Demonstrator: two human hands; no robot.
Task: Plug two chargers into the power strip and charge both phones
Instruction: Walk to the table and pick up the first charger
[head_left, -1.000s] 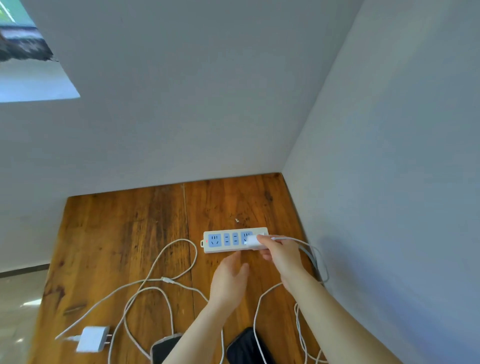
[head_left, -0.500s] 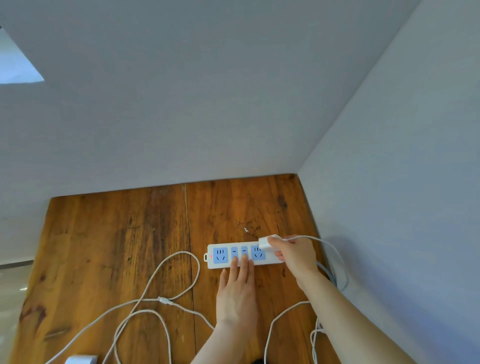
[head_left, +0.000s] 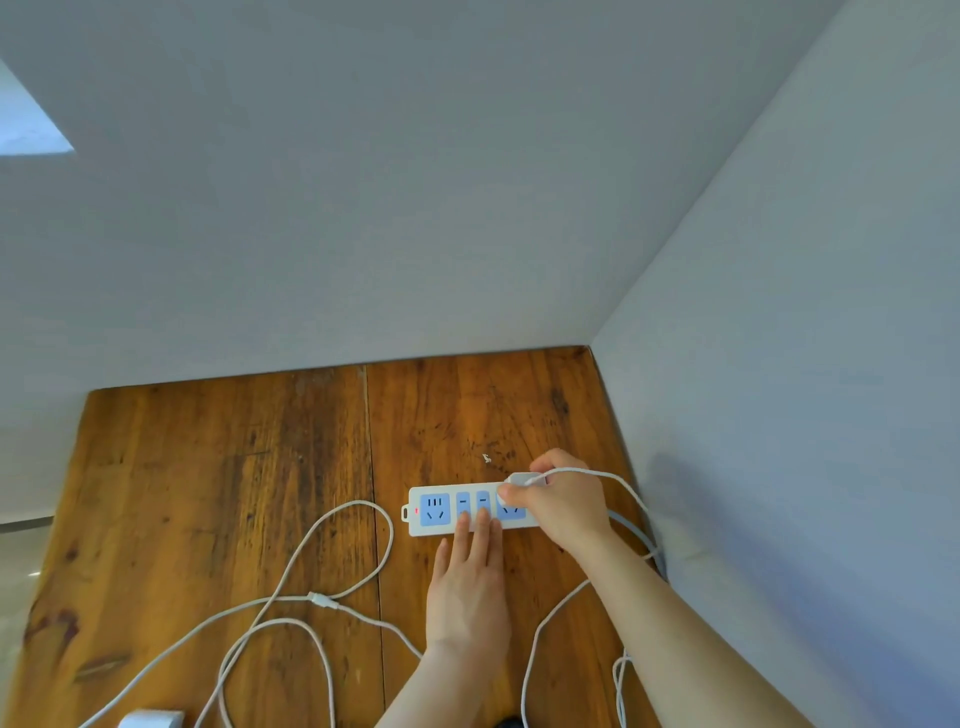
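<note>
The right hand (head_left: 563, 506) is closed around the small, hard, light white charger (head_left: 525, 479), best pinched by its sides, at the right end of the power strip (head_left: 441, 514) on the wooden table (head_left: 234, 493), while the flat, open left hand (head_left: 467, 587) holds down the light strip that could slide

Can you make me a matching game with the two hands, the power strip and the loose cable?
Things:
1. left hand
2. right hand
3. power strip
4. loose cable

States:
A. looped on the table to the left
B. lying flat with its red light on
C. pressing fingers flat on the strip's near edge
D. gripping a white charger at the end socket

Pairs: 1-C, 2-D, 3-B, 4-A
</note>
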